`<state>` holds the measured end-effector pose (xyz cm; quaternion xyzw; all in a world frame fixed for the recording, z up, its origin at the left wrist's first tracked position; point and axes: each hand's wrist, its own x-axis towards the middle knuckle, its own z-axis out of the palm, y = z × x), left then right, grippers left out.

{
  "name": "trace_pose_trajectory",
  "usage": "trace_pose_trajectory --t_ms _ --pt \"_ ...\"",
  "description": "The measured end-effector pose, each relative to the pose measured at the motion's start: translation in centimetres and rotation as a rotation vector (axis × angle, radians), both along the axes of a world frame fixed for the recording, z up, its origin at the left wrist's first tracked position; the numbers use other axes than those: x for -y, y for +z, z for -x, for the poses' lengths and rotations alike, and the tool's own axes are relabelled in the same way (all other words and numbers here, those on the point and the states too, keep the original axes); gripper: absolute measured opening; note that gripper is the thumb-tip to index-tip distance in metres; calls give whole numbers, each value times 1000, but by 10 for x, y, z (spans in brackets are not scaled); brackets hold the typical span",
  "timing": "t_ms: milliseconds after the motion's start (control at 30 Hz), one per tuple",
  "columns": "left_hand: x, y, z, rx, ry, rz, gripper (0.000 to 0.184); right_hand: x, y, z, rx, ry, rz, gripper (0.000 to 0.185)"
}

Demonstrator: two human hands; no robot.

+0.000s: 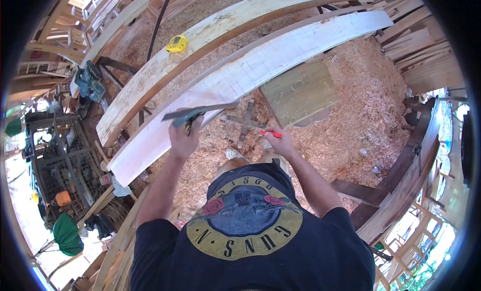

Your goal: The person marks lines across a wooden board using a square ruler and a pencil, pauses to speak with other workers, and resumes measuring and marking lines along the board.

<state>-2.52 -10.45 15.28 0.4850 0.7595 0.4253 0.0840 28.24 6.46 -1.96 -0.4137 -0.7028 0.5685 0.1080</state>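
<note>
Gripped in the left hand (184, 139) is a long flat tool (195, 112), held over the near edge of the pale curved plank (250, 65), nearer its left end; whether they touch is unclear. Grasped in the right hand (282, 142), a red pen (271, 134) points left, apart from that edge. A yellow tape measure (177, 43) sits by the far edge of the thicker beam (215, 30) beyond.
</note>
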Motion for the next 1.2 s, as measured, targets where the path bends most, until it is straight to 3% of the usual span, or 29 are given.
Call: trace_pose_trajectory --t_ms 33,133,200,367,1200 --pt "2 -14 6 -28 10 136 17 1 0 1 -1 -1 -3 28" --pt "-1 -63 13 -98 1 222 19 4 -1 3 0 0 -54 28" --pt "-5 -91 15 -158 -28 161 16 6 -2 6 6 11 -138 28" --pt "-11 -125 19 -282 -48 214 20 8 2 9 101 32 -57 32" --pt "-15 -138 15 -341 -76 165 27 10 7 21 80 41 -67 32"
